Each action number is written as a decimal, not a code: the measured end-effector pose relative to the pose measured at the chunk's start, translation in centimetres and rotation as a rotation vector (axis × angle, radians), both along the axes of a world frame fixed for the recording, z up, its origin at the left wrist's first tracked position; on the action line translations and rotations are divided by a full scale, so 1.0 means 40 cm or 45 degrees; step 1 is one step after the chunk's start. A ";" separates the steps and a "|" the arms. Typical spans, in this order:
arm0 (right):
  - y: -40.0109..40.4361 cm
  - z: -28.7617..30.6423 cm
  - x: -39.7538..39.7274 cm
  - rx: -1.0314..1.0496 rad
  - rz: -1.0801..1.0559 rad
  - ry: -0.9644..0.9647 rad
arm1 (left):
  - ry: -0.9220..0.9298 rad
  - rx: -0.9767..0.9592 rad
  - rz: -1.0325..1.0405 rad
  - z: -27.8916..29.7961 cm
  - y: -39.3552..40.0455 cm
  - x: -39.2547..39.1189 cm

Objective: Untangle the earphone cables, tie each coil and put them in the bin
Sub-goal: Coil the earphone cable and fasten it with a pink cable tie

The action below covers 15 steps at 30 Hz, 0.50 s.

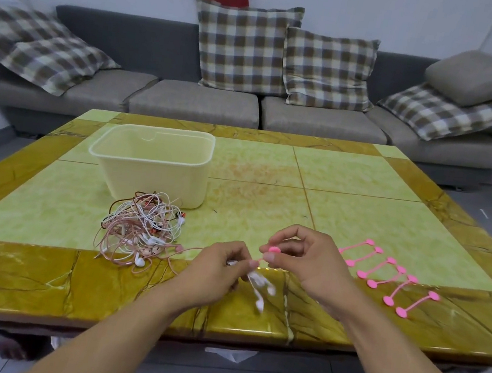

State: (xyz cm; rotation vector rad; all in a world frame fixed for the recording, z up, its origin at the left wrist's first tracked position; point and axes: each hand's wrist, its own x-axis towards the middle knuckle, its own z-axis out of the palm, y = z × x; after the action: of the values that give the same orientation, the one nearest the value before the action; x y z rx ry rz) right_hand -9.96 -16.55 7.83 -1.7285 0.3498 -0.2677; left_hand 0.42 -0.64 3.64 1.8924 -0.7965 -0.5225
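Observation:
A tangled heap of white and rose-gold earphone cables (142, 229) lies on the table in front of a cream plastic bin (153, 164). My left hand (215, 268) grips a white earphone coil (258, 285), its earbuds hanging blurred below my fingers. My right hand (304, 256) pinches a pink silicone cable tie (272, 250) just above the coil, and the tie's strap runs down to my left fingertips. Both hands hover over the table's near edge.
Several spare pink cable ties (389, 275) lie in a row to the right of my hands. The green and ochre tiled table (360, 207) stands before a grey sofa (196, 101) with checked cushions.

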 end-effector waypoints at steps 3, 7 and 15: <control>0.045 -0.007 0.005 -0.160 -0.057 0.001 | 0.167 -0.157 0.349 -0.008 -0.020 -0.003; 0.109 -0.027 0.014 -0.323 -0.146 -0.084 | 0.473 -0.473 0.610 -0.009 -0.062 -0.018; 0.133 -0.026 0.038 0.938 -0.405 -0.112 | 1.055 -1.077 0.700 0.042 -0.090 -0.028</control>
State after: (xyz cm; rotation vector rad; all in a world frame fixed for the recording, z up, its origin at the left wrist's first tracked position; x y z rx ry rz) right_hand -8.44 -11.22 6.80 -0.9314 0.5762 -0.3856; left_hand -0.69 -4.23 5.32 0.8908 0.0893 -0.4528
